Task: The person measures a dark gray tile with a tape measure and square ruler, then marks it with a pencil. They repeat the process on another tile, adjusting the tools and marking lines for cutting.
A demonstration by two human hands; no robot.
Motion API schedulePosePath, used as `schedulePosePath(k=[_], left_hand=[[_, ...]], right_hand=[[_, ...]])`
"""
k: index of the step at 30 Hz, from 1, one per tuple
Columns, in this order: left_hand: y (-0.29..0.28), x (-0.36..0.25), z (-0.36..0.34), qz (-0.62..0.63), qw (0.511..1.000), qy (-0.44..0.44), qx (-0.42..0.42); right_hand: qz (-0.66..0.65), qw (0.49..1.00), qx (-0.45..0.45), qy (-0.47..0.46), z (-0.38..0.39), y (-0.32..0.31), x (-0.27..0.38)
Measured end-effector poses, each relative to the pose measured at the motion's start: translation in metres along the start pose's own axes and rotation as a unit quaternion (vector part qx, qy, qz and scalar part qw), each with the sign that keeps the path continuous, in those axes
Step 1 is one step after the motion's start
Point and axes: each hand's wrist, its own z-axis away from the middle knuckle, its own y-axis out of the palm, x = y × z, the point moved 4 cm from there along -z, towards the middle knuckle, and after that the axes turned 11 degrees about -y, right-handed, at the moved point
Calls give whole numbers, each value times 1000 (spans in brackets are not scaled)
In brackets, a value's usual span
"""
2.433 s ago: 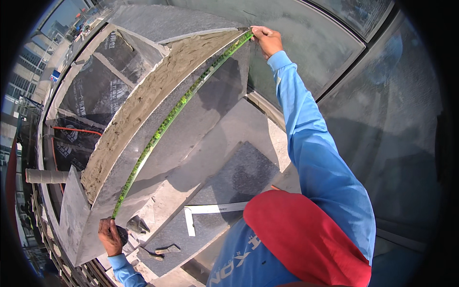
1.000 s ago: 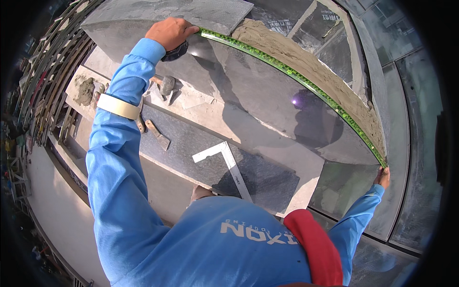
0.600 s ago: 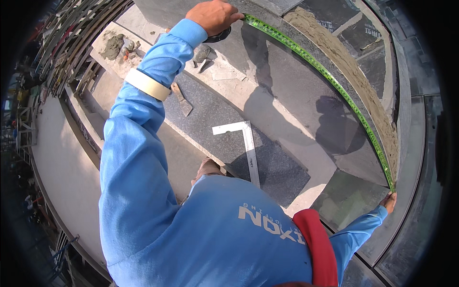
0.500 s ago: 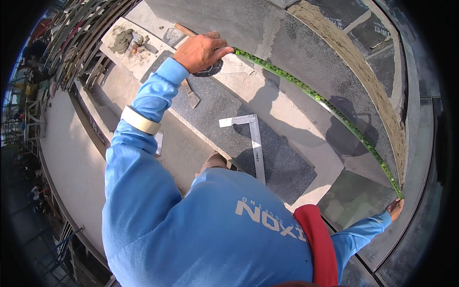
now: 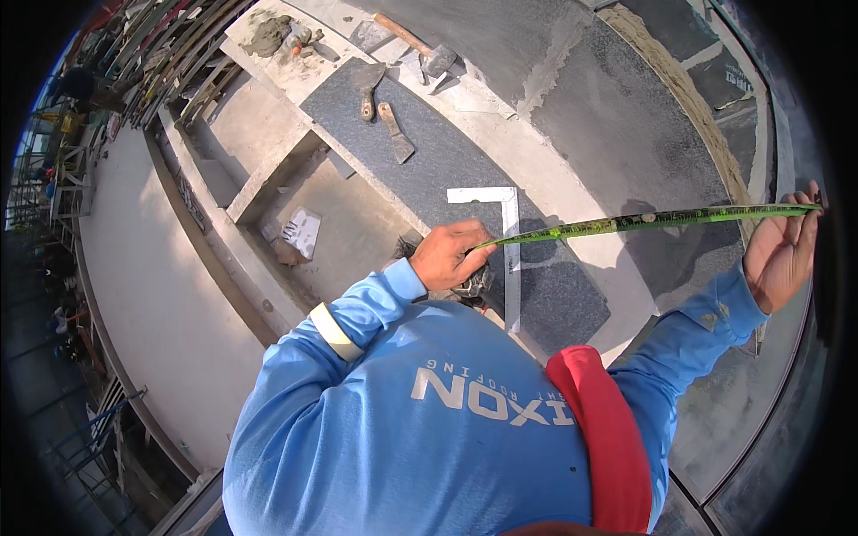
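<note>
A green tape measure blade (image 5: 617, 223) stretches almost level between my two hands. My left hand (image 5: 451, 255) is closed around the tape measure's dark case, mostly hidden by the fingers, close to my chest. At the far right my right hand (image 5: 779, 248) pinches the free end of the blade, its fingers pointing up. Below the blade a metal try square (image 5: 510, 268) lies on a dark grey stone slab (image 5: 438, 174). Two scrapers lie farther up that slab: one (image 5: 367, 89) with its blade away from me, the other (image 5: 396, 134) with its blade toward me.
A mallet (image 5: 436, 59) rests beyond the slab by paper scraps. Wet mortar (image 5: 270, 36) sits on a pale board at the far left. Large grey panels (image 5: 617, 116) with a mortar strip rise on the right. A recessed concrete pit (image 5: 353, 210) opens left of the slab.
My left hand has come down and toward my body with the tape case. My right hand has lifted the blade's end off the panel's corner. The extended blade now crosses above the slab.
</note>
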Motion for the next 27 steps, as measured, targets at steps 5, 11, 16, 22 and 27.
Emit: schedulePosePath(k=[5,11,16,22,27], left_hand=[[-51,47,22,185,973,-117,-72],[-160,139,80,193,962,-184,-61],[-238,198,100,185,951,-243,-41],[-239,234,95,185,944,-261,83],[-236,256,72,170,929,-314,93]], right_hand=[[77,900,306,302,284,240,-100],[94,736,468,480,469,319,-98],[191,665,562,452,482,347,-95],[270,675,463,507,478,353,-85],[244,799,311,453,472,350,-74]])
